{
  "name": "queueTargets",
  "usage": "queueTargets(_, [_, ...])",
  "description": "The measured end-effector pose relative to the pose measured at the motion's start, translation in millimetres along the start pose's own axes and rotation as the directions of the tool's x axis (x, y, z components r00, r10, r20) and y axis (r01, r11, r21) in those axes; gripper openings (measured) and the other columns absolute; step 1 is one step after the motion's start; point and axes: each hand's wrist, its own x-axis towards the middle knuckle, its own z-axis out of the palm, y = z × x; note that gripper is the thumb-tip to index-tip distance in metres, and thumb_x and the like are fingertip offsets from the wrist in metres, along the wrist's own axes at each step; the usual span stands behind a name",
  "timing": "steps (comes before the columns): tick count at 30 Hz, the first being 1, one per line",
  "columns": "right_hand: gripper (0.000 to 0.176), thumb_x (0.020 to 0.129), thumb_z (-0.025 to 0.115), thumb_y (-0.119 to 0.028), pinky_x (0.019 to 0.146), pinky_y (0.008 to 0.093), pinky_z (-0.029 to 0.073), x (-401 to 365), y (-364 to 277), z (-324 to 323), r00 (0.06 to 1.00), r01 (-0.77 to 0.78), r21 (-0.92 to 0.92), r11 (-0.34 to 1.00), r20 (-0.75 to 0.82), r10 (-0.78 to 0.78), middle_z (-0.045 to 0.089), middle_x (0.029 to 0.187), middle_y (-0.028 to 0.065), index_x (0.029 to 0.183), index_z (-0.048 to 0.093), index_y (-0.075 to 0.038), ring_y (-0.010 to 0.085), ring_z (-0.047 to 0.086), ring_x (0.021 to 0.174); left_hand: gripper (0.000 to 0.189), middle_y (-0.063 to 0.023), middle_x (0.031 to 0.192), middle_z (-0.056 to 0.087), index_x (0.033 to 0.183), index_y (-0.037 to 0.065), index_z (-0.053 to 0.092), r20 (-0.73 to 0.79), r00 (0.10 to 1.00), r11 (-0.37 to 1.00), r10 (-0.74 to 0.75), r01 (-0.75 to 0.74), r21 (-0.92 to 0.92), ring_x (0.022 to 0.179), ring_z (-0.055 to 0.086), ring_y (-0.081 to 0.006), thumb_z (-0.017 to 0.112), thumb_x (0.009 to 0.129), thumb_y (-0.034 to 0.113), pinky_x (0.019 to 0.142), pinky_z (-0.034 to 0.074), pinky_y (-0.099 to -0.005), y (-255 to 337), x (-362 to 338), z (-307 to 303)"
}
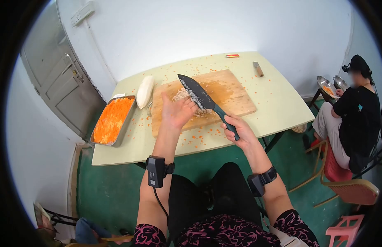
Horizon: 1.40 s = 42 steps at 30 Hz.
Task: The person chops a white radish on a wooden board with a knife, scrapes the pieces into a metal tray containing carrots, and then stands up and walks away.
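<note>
My right hand (240,129) is wrapped round the dark green handle of a large black knife (198,93). White minced bits cling along the knife's edge. My left hand (178,110) is open, palm up with the fingers spread, beside the blade; whether it touches the blade I cannot tell. Under both lies a wooden cutting board (236,92), stained orange, with a heap of pale chopped bits (182,94) partly hidden by my left hand and the knife. A peeled white radish (145,92) lies left of the board.
A metal tray of chopped orange and pale pieces (113,120) stands at the table's left edge. A small wooden-handled blade (258,69) and a red packet (232,56) lie at the back. A seated person in black (357,111) is at right, near metal bowls (326,85).
</note>
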Motion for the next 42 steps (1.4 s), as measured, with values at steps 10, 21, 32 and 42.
queueTargets(10, [0.046,0.088,0.053,-0.019,0.036,0.019,0.031,-13,-8,-5,0.999,-0.048,-0.1,0.994,-0.014,0.046,0.051,0.071,0.0021,0.13,0.039,-0.008,0.0049,0.04,0.043,0.097,-0.0285,0.14,0.016,0.135,-0.011,0.004,-0.129,0.983,0.991,0.13,-0.127,0.036,0.131,0.017,-0.0396,0.026,0.083,0.068,0.109,0.014,-0.0467,25,12,-10])
queueTargets(21, [0.044,0.086,0.057,-0.017,0.033,0.0183,0.031,-10,-9,-18,0.994,-0.008,-0.171,0.985,-0.105,-0.011,0.053,0.071,0.0033,0.126,0.041,-0.01,0.0059,0.041,0.042,0.093,-0.0274,0.131,0.029,0.132,-0.014,0.014,-0.2,0.871,0.883,0.448,-0.466,-0.052,0.12,0.035,-0.0373,0.028,0.085,0.065,0.102,0.033,-0.0446,118,28,-38])
queueTargets(32, [0.036,0.089,0.051,-0.015,0.033,0.0177,0.029,-12,-7,-12,0.991,0.081,-0.146,0.986,-0.094,-0.095,0.051,0.073,0.0044,0.122,0.042,-0.004,0.0047,0.038,0.04,0.046,-0.0143,0.09,0.062,0.098,-0.005,0.059,0.168,0.688,-0.43,0.706,0.228,0.873,0.084,0.056,-0.0206,0.043,0.09,0.038,0.076,0.042,-0.0326,272,-77,-83])
queueTargets(42, [0.041,0.086,0.055,-0.014,0.037,0.0203,0.031,-35,-33,-16,0.893,0.296,-0.244,0.923,-0.274,-0.359,0.051,0.073,0.0036,0.122,0.042,-0.001,0.0063,0.041,0.044,0.029,-0.02,0.093,0.061,0.1,0.005,0.064,0.426,0.711,-0.799,0.559,0.325,0.506,0.089,0.059,-0.0339,0.05,0.076,0.014,0.079,0.045,-0.0386,279,-89,-95])
